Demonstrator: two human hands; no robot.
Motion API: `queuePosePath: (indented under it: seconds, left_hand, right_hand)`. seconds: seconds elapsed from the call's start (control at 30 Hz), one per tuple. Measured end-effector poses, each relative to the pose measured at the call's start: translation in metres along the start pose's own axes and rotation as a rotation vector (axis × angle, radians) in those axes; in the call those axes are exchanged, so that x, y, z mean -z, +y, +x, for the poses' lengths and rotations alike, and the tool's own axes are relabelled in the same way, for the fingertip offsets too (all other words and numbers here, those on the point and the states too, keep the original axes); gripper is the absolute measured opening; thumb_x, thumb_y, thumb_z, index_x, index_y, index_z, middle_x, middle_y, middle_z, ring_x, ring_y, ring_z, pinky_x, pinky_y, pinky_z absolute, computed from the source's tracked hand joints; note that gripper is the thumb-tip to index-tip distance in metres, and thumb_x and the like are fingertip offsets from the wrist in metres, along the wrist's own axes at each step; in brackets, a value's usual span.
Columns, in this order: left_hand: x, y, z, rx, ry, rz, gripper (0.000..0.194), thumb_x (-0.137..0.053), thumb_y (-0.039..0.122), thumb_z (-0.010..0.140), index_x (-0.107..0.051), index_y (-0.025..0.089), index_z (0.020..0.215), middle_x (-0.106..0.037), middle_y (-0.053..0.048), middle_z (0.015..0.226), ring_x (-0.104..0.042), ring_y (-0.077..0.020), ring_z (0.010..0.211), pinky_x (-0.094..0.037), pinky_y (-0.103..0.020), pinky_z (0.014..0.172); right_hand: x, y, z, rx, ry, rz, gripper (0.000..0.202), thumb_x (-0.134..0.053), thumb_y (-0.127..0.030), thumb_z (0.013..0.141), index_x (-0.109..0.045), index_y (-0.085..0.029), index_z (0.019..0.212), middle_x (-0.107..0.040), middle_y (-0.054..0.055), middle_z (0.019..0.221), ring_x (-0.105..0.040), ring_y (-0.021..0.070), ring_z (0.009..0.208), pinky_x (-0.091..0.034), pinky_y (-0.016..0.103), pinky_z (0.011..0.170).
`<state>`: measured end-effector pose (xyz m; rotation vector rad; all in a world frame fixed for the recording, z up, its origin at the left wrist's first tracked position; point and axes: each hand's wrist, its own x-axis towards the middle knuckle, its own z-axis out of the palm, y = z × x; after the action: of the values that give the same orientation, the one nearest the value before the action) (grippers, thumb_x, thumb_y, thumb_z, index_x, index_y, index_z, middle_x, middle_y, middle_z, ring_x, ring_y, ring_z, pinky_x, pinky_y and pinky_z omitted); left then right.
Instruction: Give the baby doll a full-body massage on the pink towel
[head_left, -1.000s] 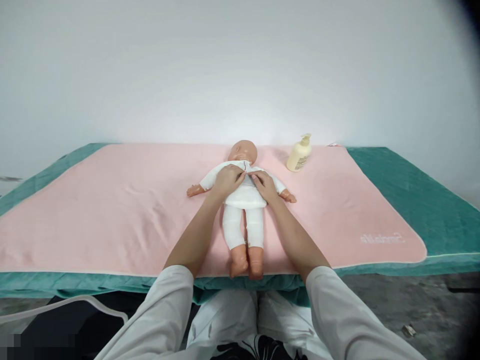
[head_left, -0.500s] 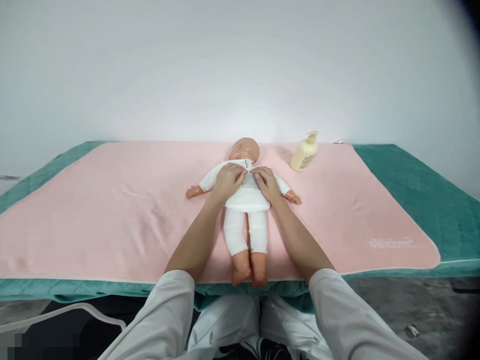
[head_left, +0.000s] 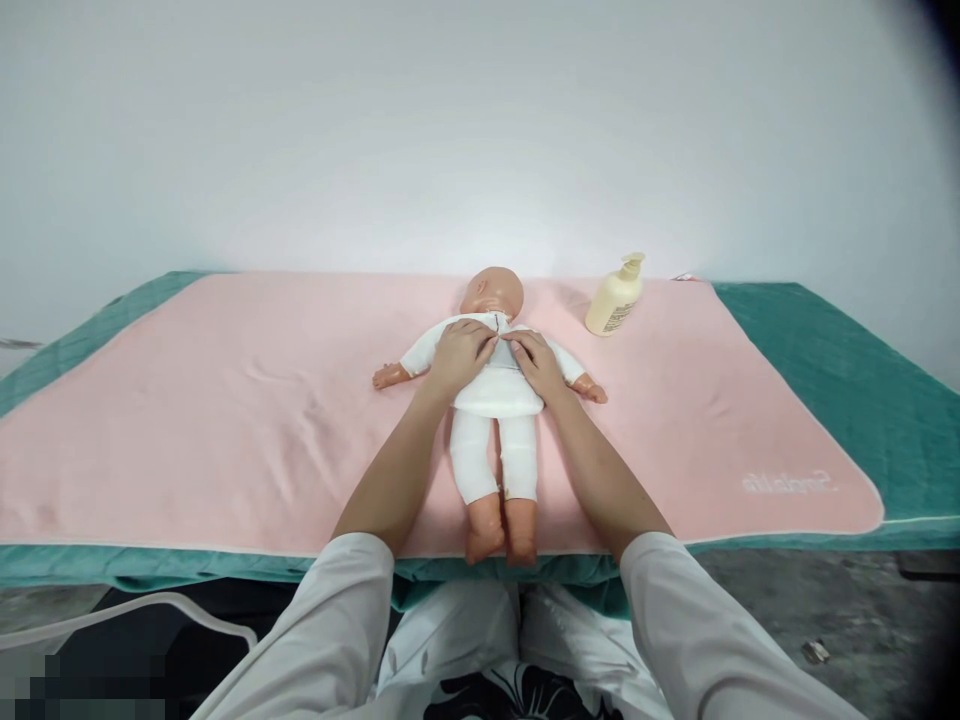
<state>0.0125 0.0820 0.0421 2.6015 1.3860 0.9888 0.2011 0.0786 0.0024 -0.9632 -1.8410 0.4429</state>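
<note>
White-clad doll with smooth tan plastic head, hands and feet (head_left: 499, 390) lies at full length on pink

The doll is stretched out near the middle of a matte, soft-looking pink blanket (head_left: 225, 430), its round head (head_left: 493, 292) toward a plain pale wall (head_left: 480, 130), its arms spread wide. Its feet (head_left: 486, 530) reach the blanket's near edge, where a green quilted cover (head_left: 847, 370) shows as a narrow strip.

A person's bare left hand (head_left: 463, 355) rests on one side of the upper torso and the bare right hand (head_left: 536, 362) on the other, fingers bent and angled inward, the tips nearly meeting below a short dark line (head_left: 496, 322) at the neck. Neither hand is clenched; whether the fingertips pinch the white cloth cannot be told.

Room on the blanket is widest to the left, where shallow creases run through the fabric. To the right it ends at a slanting edge and a rounded corner beside white, reversed-looking lettering (head_left: 787, 483), with a broad panel of green beyond. A cream pump bottle with rounded shoulders and dark print (head_left: 615, 300) stands toward the far edge, past the doll's outstretched arm and well apart from both of the person's hands. Below, loose white sleeves (head_left: 322, 630) end near the elbows, above a mottled grey floor (head_left: 840, 600).
</note>
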Motion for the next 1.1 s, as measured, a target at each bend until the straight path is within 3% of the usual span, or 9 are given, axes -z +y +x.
queuePosePath:
  seconds: [0.3, 0.57, 1.1]
  left_hand:
    - [0.0, 0.002, -0.002, -0.011, 0.038, -0.018, 0.033, -0.044, 0.031, 0.098, -0.072, 0.016, 0.108, -0.072, -0.009, 0.114, -0.061, -0.0272, 0.114, -0.044, -0.044, 0.105]
    - [-0.005, -0.002, -0.002, 0.015, 0.055, 0.015, 0.035, -0.047, 0.032, 0.097, -0.067, 0.019, 0.123, -0.064, -0.008, 0.135, -0.049, -0.0281, 0.135, -0.034, -0.048, 0.117]
    - [-0.01, -0.007, -0.003, 0.017, 0.03, 0.002, 0.035, -0.047, 0.032, 0.098, -0.069, 0.018, 0.121, -0.069, -0.007, 0.127, -0.053, -0.0275, 0.13, -0.036, -0.048, 0.115]
  right_hand:
    - [-0.001, 0.002, -0.001, 0.012, 0.037, 0.001, 0.047, -0.038, -0.056, 0.099, -0.069, -0.025, 0.117, -0.068, 0.009, 0.12, -0.058, 0.0235, 0.12, -0.044, 0.046, 0.112]
    - [-0.003, 0.007, -0.002, -0.013, 0.014, -0.011, 0.051, -0.039, -0.057, 0.099, -0.061, -0.027, 0.134, -0.059, 0.008, 0.142, -0.05, 0.0217, 0.136, -0.037, 0.046, 0.121]
    - [-0.002, 0.002, 0.0, -0.056, -0.037, -0.02, 0.051, -0.039, -0.057, 0.099, -0.065, -0.026, 0.129, -0.066, 0.006, 0.135, -0.058, 0.0227, 0.13, -0.041, 0.046, 0.118]
